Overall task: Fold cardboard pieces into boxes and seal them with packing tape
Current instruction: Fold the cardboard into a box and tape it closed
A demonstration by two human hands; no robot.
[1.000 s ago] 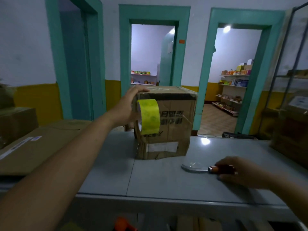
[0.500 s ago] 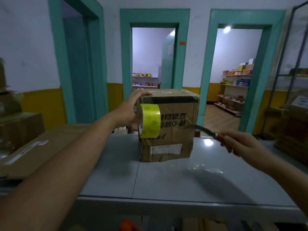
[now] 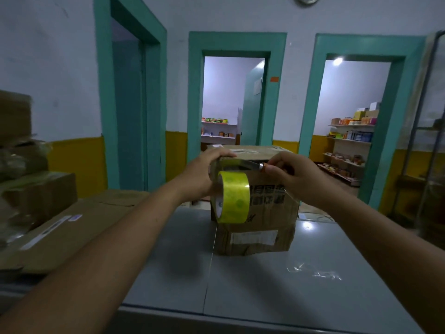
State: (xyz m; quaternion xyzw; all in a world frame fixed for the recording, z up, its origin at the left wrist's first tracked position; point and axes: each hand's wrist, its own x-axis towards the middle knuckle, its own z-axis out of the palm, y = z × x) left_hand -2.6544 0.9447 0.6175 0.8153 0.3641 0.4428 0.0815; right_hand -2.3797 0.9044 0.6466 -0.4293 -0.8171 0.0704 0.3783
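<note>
The box (image 3: 265, 208) stands folded up on the middle of the grey table (image 3: 265, 297), toward its far side, top flaps down, so the folding of this one looks done and the sealing is close to its end. The left hand (image 3: 199, 174) lies at the box's near-left top corner, thumb over the top edge, and its fingers grasp the yellow-green tape roll (image 3: 234, 196), which hangs against the near face just below that edge. The right hand (image 3: 293, 177) pinches the orange handle of a knife (image 3: 248, 163) whose blade lies along the top edge, pointing left toward the other hand. I judge this to be the cut that frees the roll from the strip (the strip itself is clear and hard to make out). After that, the end needs pressing down, and any other seams need tape; the far side of the box is hidden. More work waits at the left: flattened cardboard (image 3: 72, 232) lies beside the table, with made-up cartons (image 3: 41, 196) stacked beyond it. A clear tape scrap (image 3: 313, 271) lies on the table, near and to the right of the box. As for writing, bold black characters (image 3: 265, 197) run across the box's near face, partly covered by the roll and wrist and too blurred to read. A white shipping label (image 3: 255, 237) sits lower on that face and another label (image 3: 50, 229) on the flat cardboard, neither legible. The roll shows no brand.
</note>
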